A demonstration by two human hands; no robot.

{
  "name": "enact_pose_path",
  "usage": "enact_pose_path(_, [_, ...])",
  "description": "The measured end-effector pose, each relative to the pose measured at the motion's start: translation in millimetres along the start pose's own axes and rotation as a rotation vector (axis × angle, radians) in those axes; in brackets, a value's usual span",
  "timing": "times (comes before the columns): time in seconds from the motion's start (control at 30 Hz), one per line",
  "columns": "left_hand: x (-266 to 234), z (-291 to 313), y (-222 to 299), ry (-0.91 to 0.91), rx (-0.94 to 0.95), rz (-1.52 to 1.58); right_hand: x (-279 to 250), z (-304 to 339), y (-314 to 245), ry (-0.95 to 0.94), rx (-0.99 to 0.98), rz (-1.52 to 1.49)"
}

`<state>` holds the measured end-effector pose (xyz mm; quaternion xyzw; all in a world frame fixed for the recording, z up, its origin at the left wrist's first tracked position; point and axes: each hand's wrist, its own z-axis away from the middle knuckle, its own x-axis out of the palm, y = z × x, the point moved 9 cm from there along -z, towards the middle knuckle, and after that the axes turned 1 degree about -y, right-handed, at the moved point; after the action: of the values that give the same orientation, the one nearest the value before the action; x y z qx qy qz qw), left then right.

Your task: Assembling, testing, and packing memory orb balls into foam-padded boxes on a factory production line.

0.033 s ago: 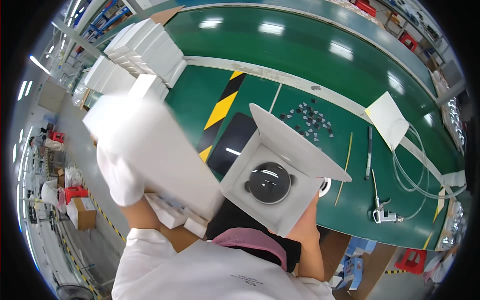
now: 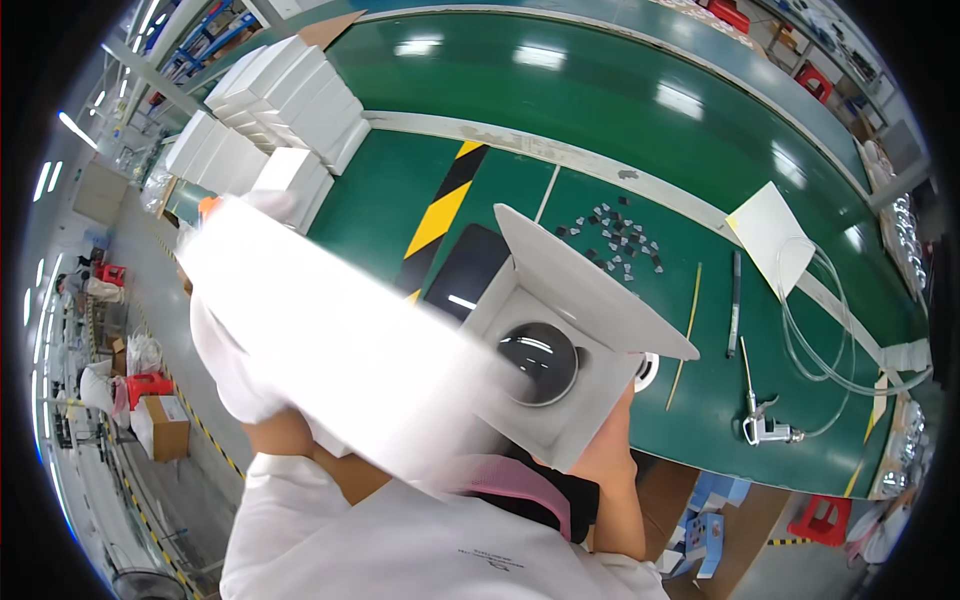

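My right hand (image 2: 607, 437) is closed on the near right side of an open white box (image 2: 570, 435), whose lid (image 2: 590, 285) stands up. A glossy dark dome (image 2: 540, 362) sits inside. My left arm is raised at the left, with a long white carton (image 2: 340, 340) held up and blurred by motion. Its near end overlaps the left side of the open box. The carton hides most of my left hand (image 2: 268, 206), and only blurred fingers show over its far end. A white ring-shaped part (image 2: 647, 372) shows beside my right hand.
Stacked white boxes (image 2: 290, 95) stand at the far left of the green bench. A flat black thing (image 2: 468, 268) lies behind the open box. Small black parts (image 2: 622, 240) are scattered beyond. To the right are a thin yellow stick (image 2: 685, 335), an air gun (image 2: 770, 430) and its hose (image 2: 848, 330).
The long white carton has swung rightward, so its near end now covers the left part of the open box. My right hand and the open box have hardly moved.
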<state>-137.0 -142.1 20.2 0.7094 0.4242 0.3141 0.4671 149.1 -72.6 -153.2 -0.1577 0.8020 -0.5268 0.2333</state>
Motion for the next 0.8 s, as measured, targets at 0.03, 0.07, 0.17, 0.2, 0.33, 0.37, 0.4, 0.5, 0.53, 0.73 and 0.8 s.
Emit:
enact_pose_path(0.03, [25.6,20.6,27.7,0.069,0.133,-0.305,0.0,9.6,29.1,-0.012,0.175,-0.098])
enact_pose_path(0.07, [36.1,34.0,53.7,0.157,0.284,-0.619,0.3,11.7,34.7,-0.005,0.232,-0.121])
enact_pose_path(0.17, [100.5,38.4,68.7,-1.272,0.546,0.099,0.1,-0.7,-7.8,-0.078,-0.045,0.202])
enact_pose_path(0.2, [108.3,43.0,70.7,-1.246,0.648,-0.061,-1.2,-0.4,-7.2,-0.061,-0.017,0.192])
enact_pose_path(0.33, [124.5,36.8,64.6,-1.342,0.626,0.126,0.2,7.4,0.2,-0.021,-0.002,0.092])
enact_pose_path(0.37, [127.2,34.9,64.1,-1.347,0.626,0.129,-1.4,7.9,1.3,0.013,0.008,-0.004])
enact_pose_path(0.4, [130.1,38.0,64.3,-1.392,0.664,0.105,-2.4,8.6,2.3,0.018,0.011,-0.003])
enact_pose_path(0.5, [133.5,36.6,66.4,-1.473,0.673,0.145,-1.8,10.6,4.1,-0.007,0.019,0.022])
enact_pose_path(0.53, [134.0,34.4,67.8,-1.515,0.650,0.221,-1.4,11.6,5.7,-0.008,0.011,0.036])
enact_pose_path(0.73, [138.3,33.3,77.1,-1.464,0.630,0.331,-1.7,28.0,24.2,-0.035,0.065,0.056])
enact_pose_path(0.8, [140.3,43.9,67.6,-1.526,0.661,0.208,1.8,27.7,28.2,-0.075,0.103,0.080])
